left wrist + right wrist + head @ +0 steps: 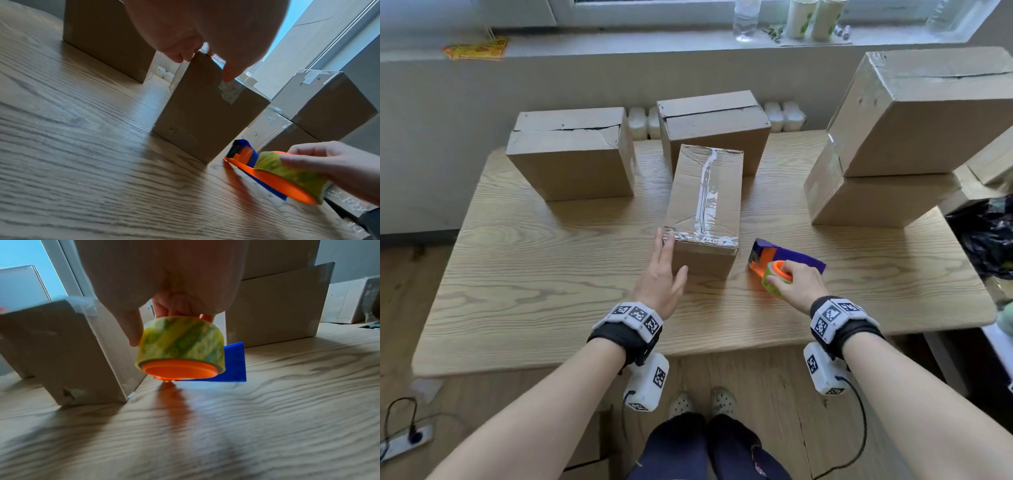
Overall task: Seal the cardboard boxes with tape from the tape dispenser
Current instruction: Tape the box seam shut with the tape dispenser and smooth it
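On the pale wood-grain bench a long brown cardboard box, already taped along its seam, stands mid-bench, the left hand flat and spread against its near corner, likely to steady it. Just beside it, the right hand's grip curls round the orange-and-blue tape dispenser, low over the bench, probably being set down or taken up.

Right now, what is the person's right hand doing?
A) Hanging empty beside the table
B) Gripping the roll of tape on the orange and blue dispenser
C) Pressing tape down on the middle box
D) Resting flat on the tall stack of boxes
B: the right hand curls its fingers round the yellow-green tape roll of the tape dispenser, low over the wooden table beside the taped box.
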A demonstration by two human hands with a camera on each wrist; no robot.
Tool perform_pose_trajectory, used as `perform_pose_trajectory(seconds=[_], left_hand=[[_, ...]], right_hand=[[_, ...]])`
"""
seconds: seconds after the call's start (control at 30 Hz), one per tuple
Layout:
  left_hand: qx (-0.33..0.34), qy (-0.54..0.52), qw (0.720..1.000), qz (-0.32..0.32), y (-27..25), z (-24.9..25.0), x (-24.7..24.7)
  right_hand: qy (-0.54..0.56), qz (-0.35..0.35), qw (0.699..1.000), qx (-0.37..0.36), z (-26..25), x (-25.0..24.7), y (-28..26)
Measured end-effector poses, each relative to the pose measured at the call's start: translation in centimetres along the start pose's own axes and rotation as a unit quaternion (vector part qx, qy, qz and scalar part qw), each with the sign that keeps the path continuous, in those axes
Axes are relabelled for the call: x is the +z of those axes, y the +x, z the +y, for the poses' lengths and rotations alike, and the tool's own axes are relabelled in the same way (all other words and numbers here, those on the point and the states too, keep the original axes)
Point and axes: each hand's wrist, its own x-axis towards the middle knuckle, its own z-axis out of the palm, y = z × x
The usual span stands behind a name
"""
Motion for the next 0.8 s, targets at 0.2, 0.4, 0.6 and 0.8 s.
perform_pose_trajectory(seconds=[0.2, 0.4, 0.6, 0.8], left_hand=[[0.013, -0.03, 0.999, 0.022, 0.1, 0.0, 0.5], [0.008, -0.042, 0.999, 0.033, 0.2, 0.1, 0.9], [-0.031, -0.093, 0.995, 0.025, 0.6, 0.6, 0.6], [-0.046, -0.119, 0.991, 0.029, 1.0, 0.6, 0.2]], right_hand=[[-0.067, -0.073, 0.995, 0.011, 1.1, 2.3, -0.3], [-0.1, -0.119, 0.988, 0.015, 0.8, 3.0, -0.2], [-0.093, -0.162, 0.982, 0.026, 0.6, 3.7, -0.1], [-0.069, -0.1, 0.99, 0.068, -0.1, 2.6, 0.1]])
